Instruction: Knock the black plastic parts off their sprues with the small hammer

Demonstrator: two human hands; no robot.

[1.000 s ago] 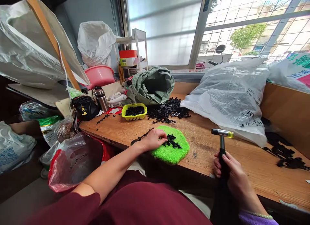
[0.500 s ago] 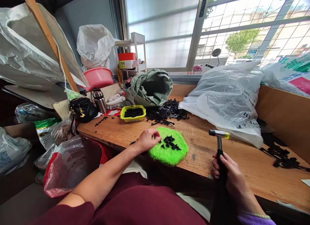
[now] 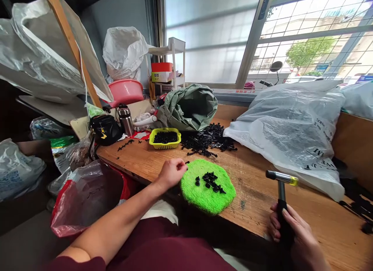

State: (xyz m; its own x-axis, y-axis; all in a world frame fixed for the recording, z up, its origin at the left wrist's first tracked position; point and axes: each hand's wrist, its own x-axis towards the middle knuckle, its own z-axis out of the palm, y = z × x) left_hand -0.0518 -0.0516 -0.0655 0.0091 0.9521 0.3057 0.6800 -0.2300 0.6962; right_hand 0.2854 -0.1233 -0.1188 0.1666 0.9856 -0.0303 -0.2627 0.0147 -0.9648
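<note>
My left hand (image 3: 174,172) is at the left edge of a bright green fuzzy pad (image 3: 192,199), thumb and forefinger pinched together. A small black plastic piece (image 3: 187,162) shows at those fingertips. On the pad lies a loose group of black plastic pieces (image 3: 212,180), and one piece (image 3: 197,181) stands upright apart from them. At the right, my right hand (image 3: 288,230) is wrapped round the black grip of a small hammer (image 3: 281,187). The hammer is upright above the table, its metal head having one black face and one yellow, clear-looking face.
Behind the pad are a yellow basket (image 3: 165,145) of black pieces, a black heap (image 3: 211,138) and an open green sack (image 3: 189,107). A large white bag (image 3: 285,127) fills the back right. A thermos (image 3: 126,121) and black pouch (image 3: 106,130) stand left; a red-rimmed lined bin (image 3: 84,201) is below.
My left hand has drawn back leftward from the upright piece on the pad. My right hand keeps the hammer raised. The view has swung left and come slightly closer to the pad.
</note>
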